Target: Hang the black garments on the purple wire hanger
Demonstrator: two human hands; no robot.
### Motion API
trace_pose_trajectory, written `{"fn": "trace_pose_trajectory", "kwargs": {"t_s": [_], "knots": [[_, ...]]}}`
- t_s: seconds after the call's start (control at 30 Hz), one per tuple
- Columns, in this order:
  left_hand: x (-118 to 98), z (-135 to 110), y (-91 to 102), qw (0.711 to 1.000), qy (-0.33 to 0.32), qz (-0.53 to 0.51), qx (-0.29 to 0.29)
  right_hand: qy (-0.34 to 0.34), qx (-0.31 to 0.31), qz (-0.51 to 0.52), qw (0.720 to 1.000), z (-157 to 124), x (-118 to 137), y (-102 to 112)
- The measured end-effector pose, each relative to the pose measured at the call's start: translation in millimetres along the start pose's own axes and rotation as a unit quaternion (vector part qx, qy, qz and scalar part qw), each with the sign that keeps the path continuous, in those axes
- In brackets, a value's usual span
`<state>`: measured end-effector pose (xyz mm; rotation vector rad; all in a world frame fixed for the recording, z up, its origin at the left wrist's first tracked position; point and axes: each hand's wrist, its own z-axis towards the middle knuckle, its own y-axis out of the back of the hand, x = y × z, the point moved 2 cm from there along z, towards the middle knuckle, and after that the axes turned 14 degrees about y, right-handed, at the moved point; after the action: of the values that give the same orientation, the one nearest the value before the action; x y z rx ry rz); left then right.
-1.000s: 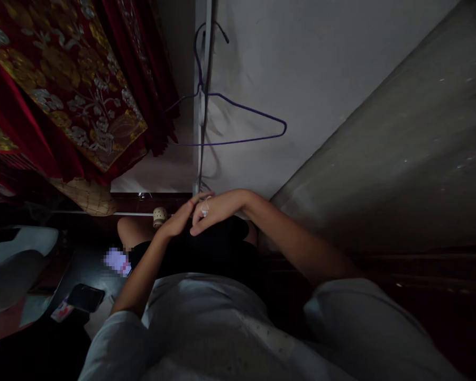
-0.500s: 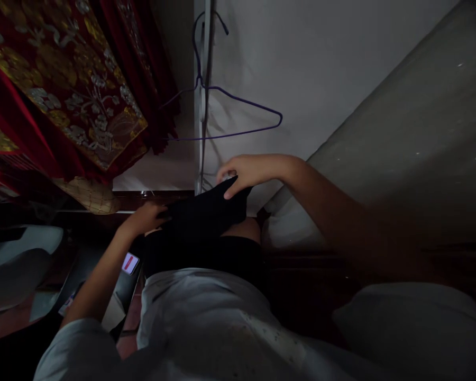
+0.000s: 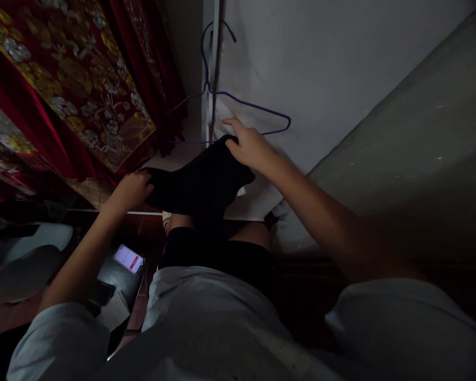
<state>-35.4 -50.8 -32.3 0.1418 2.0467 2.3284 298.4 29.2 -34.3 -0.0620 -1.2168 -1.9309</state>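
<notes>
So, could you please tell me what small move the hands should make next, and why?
Probably raise the left hand slightly to level the black cloth: it holds one end lower in the view than the right hand holds the other, so the cloth slants between them.

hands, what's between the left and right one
Black cloth spans the stretch between the left hand and right hand, seen in the head view.

Black garment (image 3: pixel 198 180), purple hanger (image 3: pixel 257 106), red-gold floral cloth (image 3: pixel 75 74)
</notes>
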Motion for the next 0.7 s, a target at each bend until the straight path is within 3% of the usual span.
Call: {"fn": "trace_pose_trajectory", "kwargs": {"t_s": [0.1, 0.2, 0.3, 0.4, 0.47, 0.57, 0.63, 0.7], "knots": [[-5, 5, 0.1, 0.999, 0.037, -0.004, 0.025, -0.039, 0.000, -0.007, 0.999, -1, -18, 2], [-14, 13, -1.2, 0.997, 0.042, -0.055, 0.018, -0.091, -0.029, -0.052, 0.994, -11, -24, 28], [-29, 27, -1.2, 0.988, 0.002, -0.150, -0.047, -0.118, -0.068, -0.081, 0.987, -24, -19, 60], [-50, 42, 5.7, 0.948, -0.078, -0.288, -0.114, -0.107, -0.108, -0.076, 0.985, -33, -14, 76], [-66, 51, 14.9, 0.910, -0.129, -0.371, -0.132, -0.100, -0.108, -0.031, 0.989, -37, -11, 73], [-85, 66, 30.9, 0.870, -0.139, -0.452, -0.141, -0.101, -0.082, 0.071, 0.989, -42, -10, 59], [-90, 75, 38.9, 0.861, -0.124, -0.477, -0.129, -0.083, -0.081, 0.093, 0.989, -46, -9, 53], [-85, 84, 44.4, 0.861, -0.112, -0.486, -0.103, -0.041, -0.125, 0.071, 0.989, -49, -8, 56]]}}
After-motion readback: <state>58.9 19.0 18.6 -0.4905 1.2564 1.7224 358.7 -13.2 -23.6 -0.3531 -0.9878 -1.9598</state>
